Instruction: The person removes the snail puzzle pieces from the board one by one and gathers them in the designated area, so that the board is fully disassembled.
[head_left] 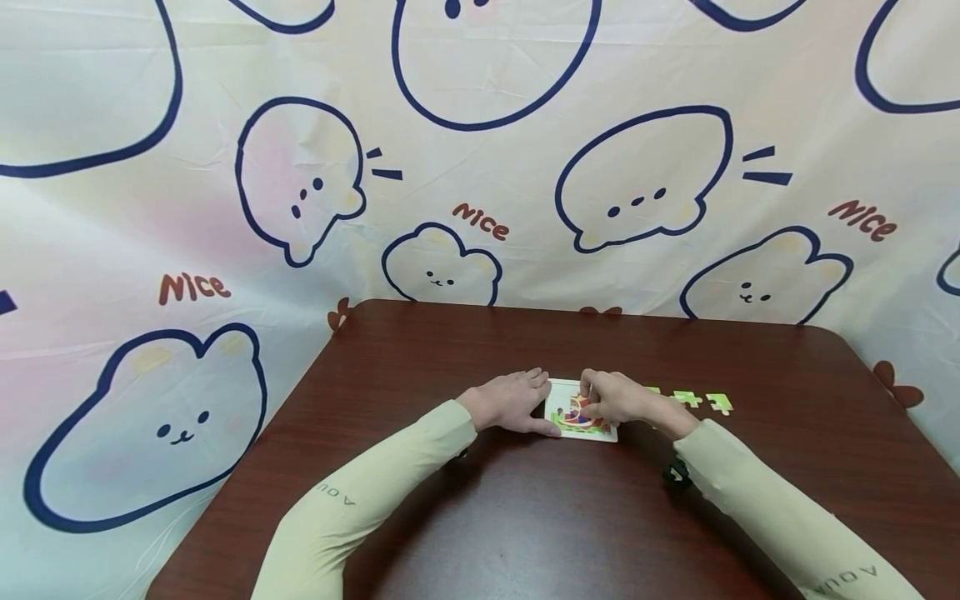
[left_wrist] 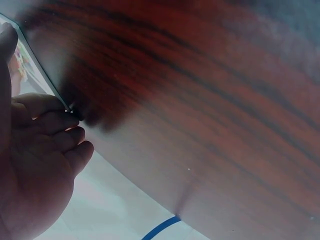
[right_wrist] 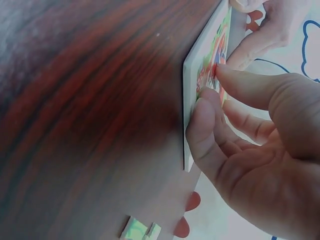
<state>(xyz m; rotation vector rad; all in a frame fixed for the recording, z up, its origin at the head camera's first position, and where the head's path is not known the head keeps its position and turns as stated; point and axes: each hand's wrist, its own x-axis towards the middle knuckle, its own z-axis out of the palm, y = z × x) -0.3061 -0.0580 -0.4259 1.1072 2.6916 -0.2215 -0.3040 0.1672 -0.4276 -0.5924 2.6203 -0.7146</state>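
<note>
A small white-framed jigsaw puzzle board (head_left: 562,393) with a colourful picture lies on the table. My left hand (head_left: 513,402) rests at its left edge, fingers extended and the thumb near the lower corner; the left wrist view shows this hand (left_wrist: 45,155) beside the board's rim. Over the board's right part, my right hand (head_left: 618,398) has bent fingers and thumb. In the right wrist view the right hand (right_wrist: 270,140) pinches a puzzle piece with some red at the board's (right_wrist: 190,75) surface. The fingers hide most of that piece.
To the right of the board lie loose green-and-white puzzle pieces (head_left: 686,398), one of them (head_left: 720,403) farthest right. The dark brown wooden table (head_left: 495,533) meets a cartoon-printed cloth (head_left: 525,183) behind it.
</note>
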